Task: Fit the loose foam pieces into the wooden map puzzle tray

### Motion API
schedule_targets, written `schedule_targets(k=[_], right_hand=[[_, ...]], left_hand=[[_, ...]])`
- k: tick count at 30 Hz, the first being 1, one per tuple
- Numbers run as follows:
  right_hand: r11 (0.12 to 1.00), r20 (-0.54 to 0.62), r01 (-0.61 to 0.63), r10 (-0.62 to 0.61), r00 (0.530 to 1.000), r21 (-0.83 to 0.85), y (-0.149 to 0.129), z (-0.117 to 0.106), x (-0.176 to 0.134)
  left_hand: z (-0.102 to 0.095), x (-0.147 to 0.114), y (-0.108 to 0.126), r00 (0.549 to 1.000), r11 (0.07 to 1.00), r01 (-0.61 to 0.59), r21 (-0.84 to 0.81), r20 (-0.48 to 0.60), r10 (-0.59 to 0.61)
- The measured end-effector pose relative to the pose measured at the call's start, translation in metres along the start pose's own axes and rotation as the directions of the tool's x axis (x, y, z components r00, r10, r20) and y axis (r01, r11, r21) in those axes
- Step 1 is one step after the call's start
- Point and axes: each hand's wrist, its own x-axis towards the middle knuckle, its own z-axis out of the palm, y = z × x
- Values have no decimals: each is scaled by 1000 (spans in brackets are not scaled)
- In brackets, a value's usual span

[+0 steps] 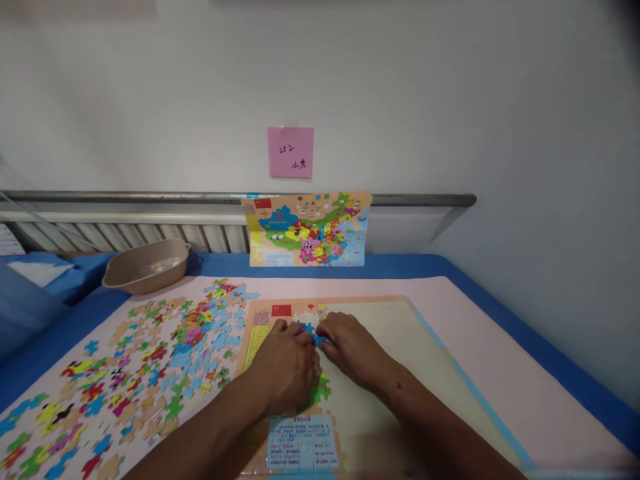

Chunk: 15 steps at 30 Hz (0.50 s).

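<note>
A jigsaw puzzle tray (387, 407) lies before me with its left part filled by joined pieces. My left hand (287, 367) rests over those pieces, its fingers curled; whatever they grip is hidden beneath them. From the right, my right hand (350, 343) pinches a blue puzzle piece (317, 339) between thumb and forefinger, against the blue section at the upper middle. Green joined pieces (323, 390) show below the left hand. A pale blue printed text block (301, 443) sits at the tray's lower left.
Many loose puzzle pieces (145, 360) spread over the pink surface on the left. Behind them stands a beige basin (145, 267) with a few pieces inside. A map picture (309, 230) leans against the rail (425, 200). A pink note (291, 152) hangs on the wall.
</note>
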Motion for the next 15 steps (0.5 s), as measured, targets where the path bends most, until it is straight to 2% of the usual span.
schedule_targets(k=[5, 9, 15], right_hand=[[999, -11, 25, -25, 1000, 33, 5, 4, 1], [998, -19, 43, -42, 999, 48, 8, 7, 2], [997, -43, 44, -41, 998, 60, 9, 7, -1]], left_hand=[[-5, 3, -12, 998, 979, 27, -200, -52, -39], [-5, 7, -29, 994, 940, 73, -334, -55, -96], [-11, -20, -45, 970, 897, 142, -417, -121, -210]])
